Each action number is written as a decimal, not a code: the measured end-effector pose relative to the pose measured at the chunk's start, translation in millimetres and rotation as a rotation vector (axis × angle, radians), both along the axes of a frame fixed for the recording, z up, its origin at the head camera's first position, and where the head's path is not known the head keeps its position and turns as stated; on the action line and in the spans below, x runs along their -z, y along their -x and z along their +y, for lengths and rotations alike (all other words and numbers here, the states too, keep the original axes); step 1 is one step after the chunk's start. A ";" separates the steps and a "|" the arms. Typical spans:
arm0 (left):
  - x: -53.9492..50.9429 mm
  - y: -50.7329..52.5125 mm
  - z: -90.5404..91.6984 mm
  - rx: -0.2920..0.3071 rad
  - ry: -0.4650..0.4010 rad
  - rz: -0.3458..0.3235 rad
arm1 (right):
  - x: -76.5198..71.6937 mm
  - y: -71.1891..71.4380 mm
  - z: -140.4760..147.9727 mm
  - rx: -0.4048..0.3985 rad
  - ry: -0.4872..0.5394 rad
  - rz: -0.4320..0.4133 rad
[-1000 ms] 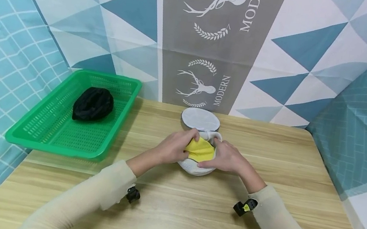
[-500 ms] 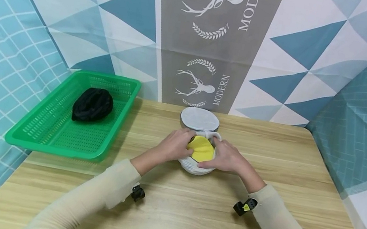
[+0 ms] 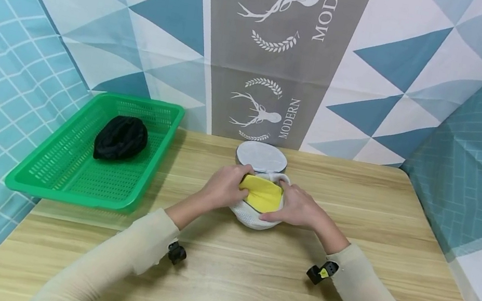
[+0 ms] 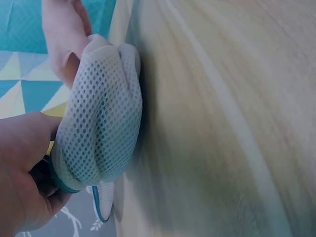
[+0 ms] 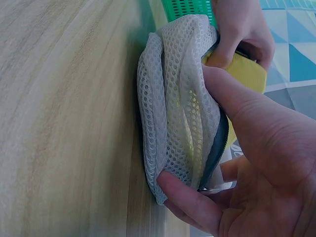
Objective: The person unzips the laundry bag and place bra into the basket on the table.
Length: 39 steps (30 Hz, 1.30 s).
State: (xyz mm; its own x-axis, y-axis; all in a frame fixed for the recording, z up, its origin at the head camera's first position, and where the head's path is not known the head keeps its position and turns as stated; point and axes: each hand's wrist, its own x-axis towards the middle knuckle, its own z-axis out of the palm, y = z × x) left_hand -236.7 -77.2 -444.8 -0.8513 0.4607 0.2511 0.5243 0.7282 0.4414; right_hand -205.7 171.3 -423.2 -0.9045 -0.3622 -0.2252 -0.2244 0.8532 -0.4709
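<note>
A round white mesh laundry bag (image 3: 250, 219) rests on the wooden table, its oval lid (image 3: 261, 157) folded back toward the wall. Yellow cloth (image 3: 265, 200) fills the bag's opening and shows through the mesh in the right wrist view. My left hand (image 3: 224, 189) pinches the cloth at the left side of the opening; some of its fingertips are hidden. On the other side, my right hand (image 3: 302, 207) grips the bag's wall (image 5: 185, 113), thumb at the zipped rim and fingers around the outside.
A green plastic basket (image 3: 73, 196) stands at the back left of the table (image 3: 238, 287). Bunched black cloth (image 3: 122, 138) lies inside it. A patterned wall covering (image 3: 265, 59) rises behind the table, with blue sheets at both sides.
My left hand has shifted slightly left, drawing the yellow cloth's edge up over the left rim, so more yellow shows. My right hand and the basket stay put.
</note>
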 end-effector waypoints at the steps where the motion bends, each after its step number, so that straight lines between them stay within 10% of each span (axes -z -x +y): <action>1: -10.6 -5.9 -0.5 -0.010 -0.006 -0.016 | 0.0 0.3 0.2 0.002 0.009 -0.001; 4: -32.8 -19.4 -0.7 -0.048 -0.007 -0.028 | 1.0 1.4 1.4 -0.003 0.066 0.000; 12: -41.4 -20.9 -11.9 -0.133 -0.079 -0.055 | 4.5 3.2 5.8 -0.027 0.141 0.026; 39: -32.3 -25.8 -27.0 -0.211 -0.120 -0.058 | 4.1 2.3 -2.3 -0.007 0.028 0.034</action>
